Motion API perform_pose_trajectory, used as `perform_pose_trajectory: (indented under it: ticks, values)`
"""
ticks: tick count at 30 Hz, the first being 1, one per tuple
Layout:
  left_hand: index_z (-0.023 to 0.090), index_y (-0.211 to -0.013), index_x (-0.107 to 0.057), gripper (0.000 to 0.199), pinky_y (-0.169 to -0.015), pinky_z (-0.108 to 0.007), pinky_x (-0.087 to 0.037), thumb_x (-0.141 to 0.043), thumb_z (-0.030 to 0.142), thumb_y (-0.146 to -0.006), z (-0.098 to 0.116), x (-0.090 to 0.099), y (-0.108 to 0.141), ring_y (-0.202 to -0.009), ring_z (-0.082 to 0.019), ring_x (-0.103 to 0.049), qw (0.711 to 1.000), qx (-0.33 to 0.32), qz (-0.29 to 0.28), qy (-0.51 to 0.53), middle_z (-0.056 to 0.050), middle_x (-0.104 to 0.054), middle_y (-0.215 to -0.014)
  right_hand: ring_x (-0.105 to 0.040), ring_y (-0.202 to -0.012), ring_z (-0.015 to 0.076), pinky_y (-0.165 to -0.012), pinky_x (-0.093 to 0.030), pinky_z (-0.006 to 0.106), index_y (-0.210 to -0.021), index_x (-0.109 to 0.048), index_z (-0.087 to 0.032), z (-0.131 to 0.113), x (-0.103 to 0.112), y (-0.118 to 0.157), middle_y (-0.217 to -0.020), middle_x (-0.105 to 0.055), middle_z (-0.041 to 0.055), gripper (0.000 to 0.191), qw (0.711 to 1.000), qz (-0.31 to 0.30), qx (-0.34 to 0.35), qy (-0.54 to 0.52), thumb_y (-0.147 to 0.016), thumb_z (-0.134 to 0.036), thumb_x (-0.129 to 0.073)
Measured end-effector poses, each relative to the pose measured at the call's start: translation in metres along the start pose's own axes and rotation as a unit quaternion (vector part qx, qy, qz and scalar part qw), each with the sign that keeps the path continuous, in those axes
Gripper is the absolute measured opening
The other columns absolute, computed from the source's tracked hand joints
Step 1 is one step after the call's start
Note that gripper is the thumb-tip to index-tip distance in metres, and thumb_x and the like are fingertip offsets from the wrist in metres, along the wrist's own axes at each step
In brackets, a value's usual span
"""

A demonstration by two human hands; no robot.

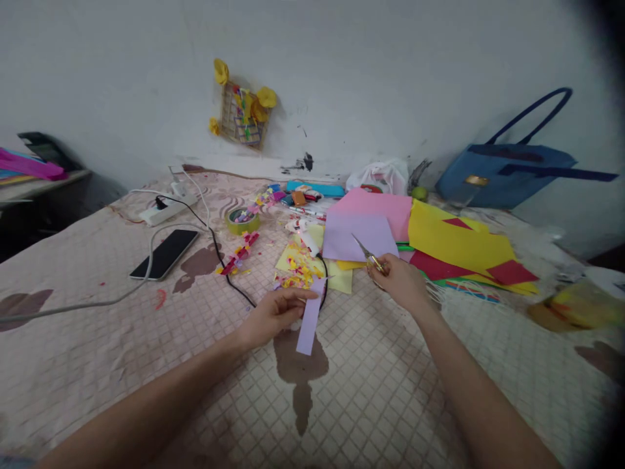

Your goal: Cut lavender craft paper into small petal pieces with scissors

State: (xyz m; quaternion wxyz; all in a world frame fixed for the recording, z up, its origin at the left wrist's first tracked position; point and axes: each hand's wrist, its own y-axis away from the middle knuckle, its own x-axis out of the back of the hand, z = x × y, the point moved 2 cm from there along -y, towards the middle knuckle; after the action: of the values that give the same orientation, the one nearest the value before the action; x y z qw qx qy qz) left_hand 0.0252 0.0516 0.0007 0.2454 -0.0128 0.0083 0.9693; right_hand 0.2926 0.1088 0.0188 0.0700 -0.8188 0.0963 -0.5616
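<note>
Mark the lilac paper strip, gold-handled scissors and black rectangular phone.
Lilac paper strip (308,327), head view, lower part.
Gold-handled scissors (369,256), head view, near pivot.
Black rectangular phone (170,253), head view, screen.

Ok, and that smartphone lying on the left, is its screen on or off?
Off, by its look: the smartphone lies face up, its screen black with nothing lit, under a gray cable.

Pastels beside bold brights.
Lilac on paper strip, yellow on large paper sheet, blue on tote bag, brown motifs and grid lines on pale tablecloth.
</note>
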Motion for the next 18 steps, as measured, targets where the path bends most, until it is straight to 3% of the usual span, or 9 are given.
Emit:
perform_pose_trajectory:
  ticks: [4,6,14,18]
  values:
    - [0.015,-0.105,-0.057,0.033,-0.068,-0.024,-0.043,-0.061,0.025,-0.075,-0.001,0.000,0.000,-0.078,-0.014,-0.058,0.999,0.007,-0.014,0.039,-0.007,-0.064,-0.092,-0.055,-0.049,0.0153,-0.045,-0.033,0.024,-0.082,-0.053,-0.020,-0.003,-0.007,0.001,-0.063,-0.064,0.0017,0.029,0.992,0.010,-0.015,-0.126,-0.076,-0.048,-0.051]
    - [0.015,-0.105,-0.057,0.033,-0.069,-0.025,-0.044,-0.063,0.025,-0.074,-0.002,0.002,-0.001,-0.078,-0.014,-0.059,0.998,0.004,-0.011,0.054,-0.007,-0.064,-0.089,-0.055,-0.047,0.0147,-0.046,-0.035,0.025,-0.085,-0.052,-0.019,-0.005,-0.007,0.001,-0.063,-0.064,0.0018,0.031,0.991,0.011,-0.010,-0.134,-0.079,-0.048,-0.047]
    - [0.014,-0.106,-0.057,0.035,-0.072,-0.026,-0.046,-0.065,0.021,-0.073,0.006,0.005,-0.003,-0.078,-0.014,-0.060,0.997,-0.017,0.022,0.074,-0.007,-0.065,-0.088,-0.058,-0.055,0.0169,-0.046,-0.030,0.024,-0.078,-0.057,-0.021,-0.004,-0.012,0.002,-0.066,-0.066,0.0019,0.020,1.000,0.002,0.006,-0.027,-0.076,-0.040,-0.054]
    - [0.014,-0.107,-0.057,0.035,-0.074,-0.025,-0.046,-0.065,0.019,-0.073,0.011,0.005,-0.001,-0.081,-0.013,-0.060,0.996,-0.030,0.022,0.076,-0.007,-0.065,-0.091,-0.060,-0.066,0.0213,-0.048,-0.027,0.026,-0.082,-0.059,-0.020,-0.003,-0.018,0.004,-0.075,-0.067,0.0068,0.020,0.999,0.005,0.010,0.047,-0.076,-0.038,-0.054]
